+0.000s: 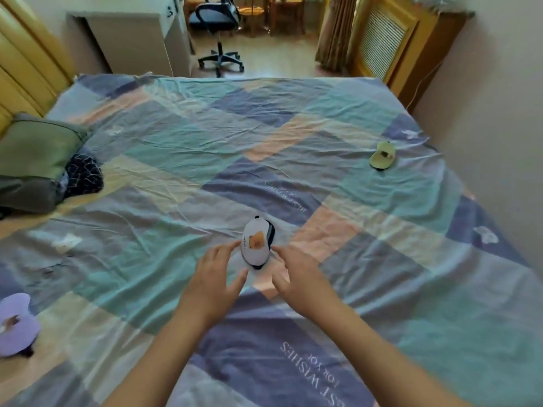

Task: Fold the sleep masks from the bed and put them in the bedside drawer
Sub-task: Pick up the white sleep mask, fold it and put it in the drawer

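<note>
A white sleep mask (256,244) with an orange bear print and a dark strap lies folded in half on the patchwork bed sheet (293,148). My left hand (217,282) is open just left of it, fingertips at its edge. My right hand (296,274) is open just right of it, a fingertip near the strap. Neither hand grips the mask. A pale green folded mask (382,156) lies far right on the bed. A lilac mask (16,324) lies at the left edge. No drawer is in view.
A green pillow (35,148) and a dark patterned cloth (83,176) sit at the bed's left side. A wall runs along the right. Beyond the bed's far edge stand a white cabinet (132,45) and an office chair (219,27).
</note>
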